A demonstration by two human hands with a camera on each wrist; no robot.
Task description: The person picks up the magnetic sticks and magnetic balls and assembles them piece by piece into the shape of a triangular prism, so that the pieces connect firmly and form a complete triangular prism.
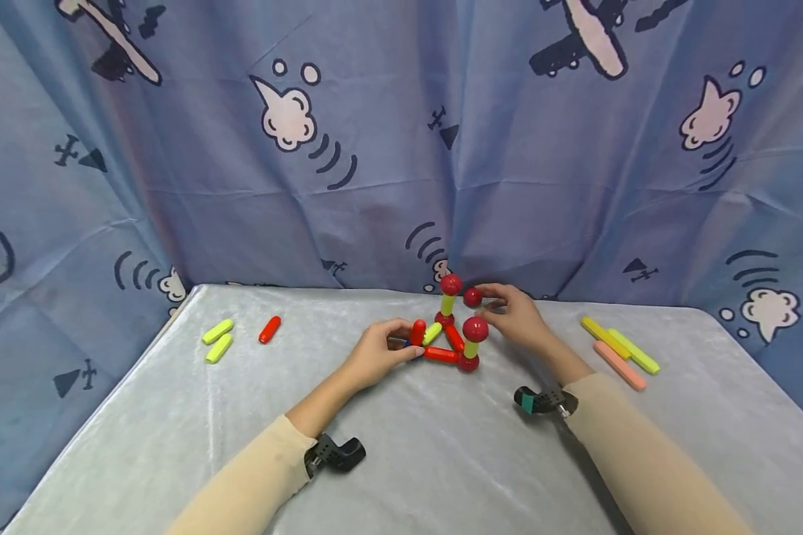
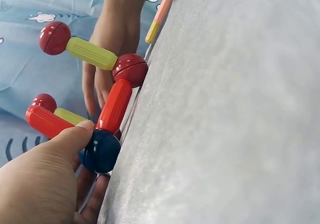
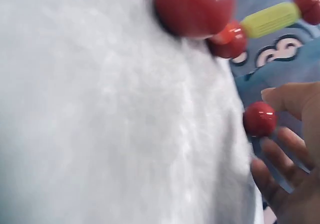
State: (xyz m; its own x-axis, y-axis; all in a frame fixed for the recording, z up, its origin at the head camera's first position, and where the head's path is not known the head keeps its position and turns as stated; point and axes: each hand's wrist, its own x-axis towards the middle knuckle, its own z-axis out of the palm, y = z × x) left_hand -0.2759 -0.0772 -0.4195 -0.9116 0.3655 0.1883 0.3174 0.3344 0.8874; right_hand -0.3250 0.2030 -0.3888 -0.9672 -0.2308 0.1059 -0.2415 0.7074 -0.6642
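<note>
One grey cloth-covered table (image 1: 401, 461) before a blue plane-print curtain (image 1: 388, 89) bears a red-and-lime rod-and-ball frame (image 1: 443, 356), pinched by the left hand (image 1: 376, 352), the right hand (image 1: 518, 318) loosely spread beside a glossy red ball (image 1: 472, 297).

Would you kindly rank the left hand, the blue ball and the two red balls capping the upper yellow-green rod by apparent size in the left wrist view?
1. Left hand
2. Blue ball, partly covered
3. Corner red ball and upper-left red ball: too alike to rank
</note>
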